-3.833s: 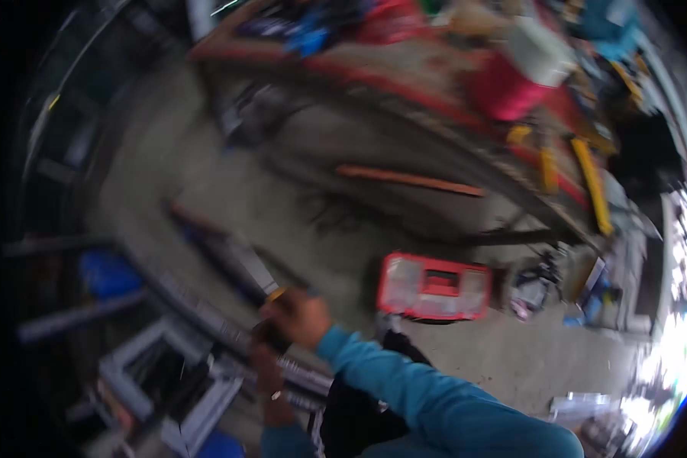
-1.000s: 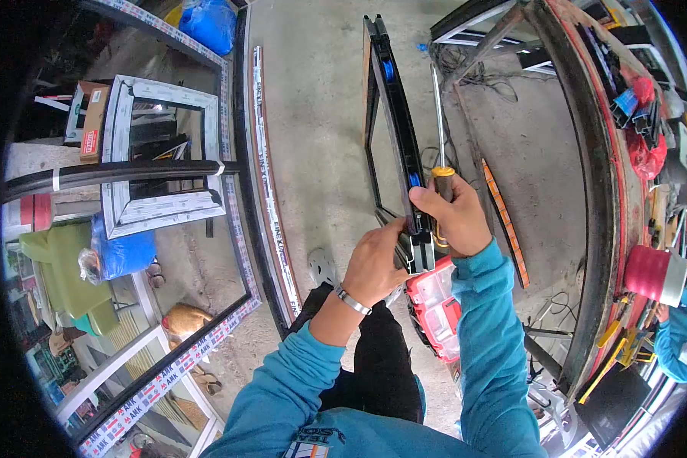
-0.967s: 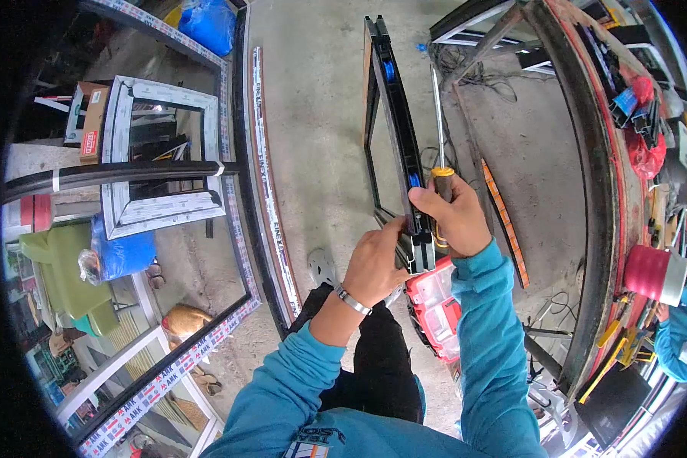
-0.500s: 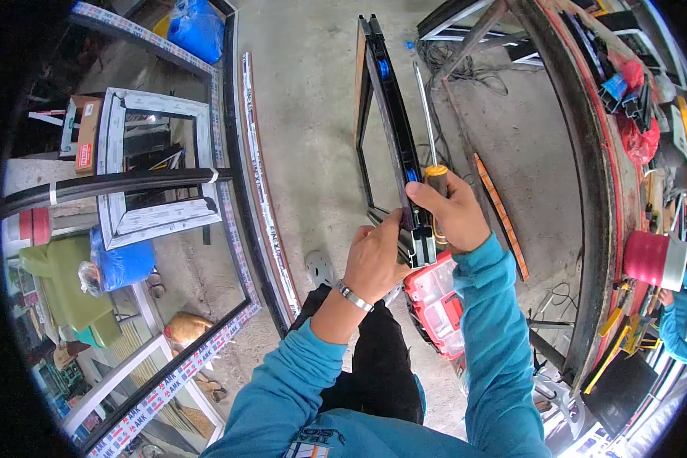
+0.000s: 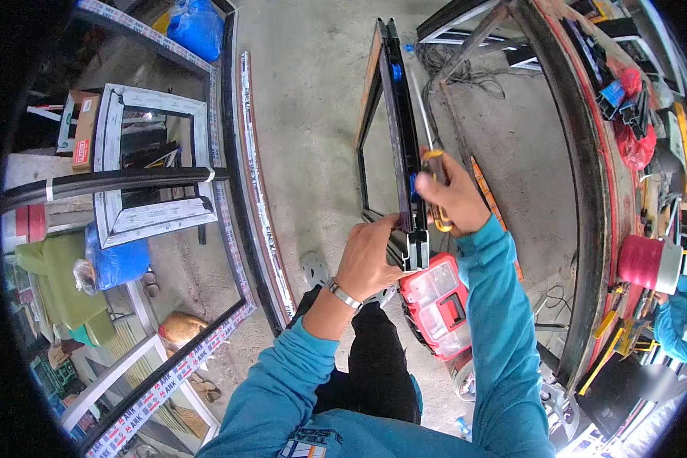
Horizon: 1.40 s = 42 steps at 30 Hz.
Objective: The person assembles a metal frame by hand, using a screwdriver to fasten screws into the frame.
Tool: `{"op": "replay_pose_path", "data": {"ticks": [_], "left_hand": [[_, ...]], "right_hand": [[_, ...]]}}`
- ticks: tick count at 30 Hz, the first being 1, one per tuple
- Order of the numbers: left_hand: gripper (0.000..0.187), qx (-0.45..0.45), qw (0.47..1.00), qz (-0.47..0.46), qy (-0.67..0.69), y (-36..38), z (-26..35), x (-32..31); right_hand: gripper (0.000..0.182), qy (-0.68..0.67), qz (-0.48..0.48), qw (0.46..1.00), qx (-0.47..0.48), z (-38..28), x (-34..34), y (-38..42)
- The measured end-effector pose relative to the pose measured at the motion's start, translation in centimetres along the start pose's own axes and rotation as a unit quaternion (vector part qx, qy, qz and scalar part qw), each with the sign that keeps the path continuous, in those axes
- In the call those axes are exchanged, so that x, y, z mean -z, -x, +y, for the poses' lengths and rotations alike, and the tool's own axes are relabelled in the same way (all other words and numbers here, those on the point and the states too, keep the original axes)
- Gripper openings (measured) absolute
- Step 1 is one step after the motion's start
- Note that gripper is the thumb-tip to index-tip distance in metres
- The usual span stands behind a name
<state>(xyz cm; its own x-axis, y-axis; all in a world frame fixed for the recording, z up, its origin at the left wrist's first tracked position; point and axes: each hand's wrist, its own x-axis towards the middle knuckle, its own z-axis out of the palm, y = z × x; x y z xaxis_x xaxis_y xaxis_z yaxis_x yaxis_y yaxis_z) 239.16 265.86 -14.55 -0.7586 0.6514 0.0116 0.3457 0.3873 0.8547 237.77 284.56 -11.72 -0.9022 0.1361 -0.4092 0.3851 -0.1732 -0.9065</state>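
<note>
A black window frame (image 5: 395, 114) stands upright in front of me, its near corner at chest height. My left hand (image 5: 368, 256) grips that near corner from the left side. My right hand (image 5: 450, 197) is shut on a screwdriver (image 5: 433, 164) with a yellow and black handle, its long shaft lying along the frame's right side and pointing away from me. A small blue part (image 5: 414, 185) shows on the frame next to my right thumb.
A red parts case (image 5: 439, 305) lies on the concrete floor below my hands. White and black window frames (image 5: 153, 160) lean at the left. A cluttered red-edged workbench (image 5: 603, 153) curves along the right, with a red roll (image 5: 643, 263) and another person's teal sleeve (image 5: 675, 324).
Since the blurred earliest frame the view has settled on the frame. Over the last second my right hand slid the screwdriver forward along the frame; my left hand kept its grip.
</note>
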Motion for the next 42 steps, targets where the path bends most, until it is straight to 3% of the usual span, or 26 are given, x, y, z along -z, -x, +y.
{"op": "replay_pose_path", "data": {"ticks": [3, 4, 6, 11, 14, 18, 22, 25, 26, 29, 33, 42], "left_hand": [[0.084, -0.007, 1.0, 0.017, 0.006, 0.1, -0.1, -0.1], [0.084, -0.006, 1.0, 0.018, 0.005, 0.1, -0.3, -0.2], [0.083, -0.012, 0.992, 0.047, 0.12, 0.0, -0.8, -0.6], [0.079, 0.024, 0.98, 0.024, 0.195, 0.1, -1.9, -1.0], [0.07, -0.055, 0.985, 0.053, 0.153, 0.1, -3.4, -2.2], [0.074, -0.096, 0.982, 0.017, 0.162, -0.2, -4.1, -2.7], [0.071, -0.068, 0.971, 0.013, 0.228, -0.1, -3.8, -1.8], [0.071, -0.132, 0.953, 0.083, 0.26, 0.1, -4.2, -2.3], [0.06, -0.129, 0.955, 0.084, 0.253, 0.4, -4.5, -2.4], [0.055, -0.148, 0.952, 0.09, 0.252, 0.4, -4.7, -2.1], [0.061, -0.143, 0.954, 0.072, 0.255, 0.6, -4.6, -2.0], [0.055, -0.12, 0.949, 0.076, 0.281, 0.0, -4.1, -1.2]], "right_hand": [[0.057, -0.038, 0.024, 0.999, 0.025, -0.8, -0.3, -1.7], [0.056, -0.027, -0.008, 1.0, -0.003, -1.2, -0.4, -2.2], [0.046, -0.02, -0.038, 0.999, -0.033, -1.6, -0.8, -2.5], [0.039, -0.024, -0.033, 0.999, -0.034, -2.0, -1.7, -2.2], [0.035, -0.066, 0.012, 0.997, -0.044, -1.8, -1.3, -1.7], [0.037, -0.106, 0.023, 0.994, -0.028, -2.0, -1.4, -0.7], [0.042, -0.111, 0.036, 0.993, -0.032, -1.6, -1.4, -0.4], [0.043, -0.105, 0.044, 0.993, -0.022, -1.5, -2.1, -0.6], [0.044, -0.115, 0.048, 0.992, -0.016, -1.4, -2.2, -0.7], [0.043, -0.093, 0.077, 0.992, -0.032, -1.8, -2.8, -0.5], [0.037, -0.087, 0.102, 0.991, -0.025, -2.1, -3.4, -0.2], [0.037, -0.118, 0.134, 0.984, -0.013, -1.9, -3.5, 0.0]]}}
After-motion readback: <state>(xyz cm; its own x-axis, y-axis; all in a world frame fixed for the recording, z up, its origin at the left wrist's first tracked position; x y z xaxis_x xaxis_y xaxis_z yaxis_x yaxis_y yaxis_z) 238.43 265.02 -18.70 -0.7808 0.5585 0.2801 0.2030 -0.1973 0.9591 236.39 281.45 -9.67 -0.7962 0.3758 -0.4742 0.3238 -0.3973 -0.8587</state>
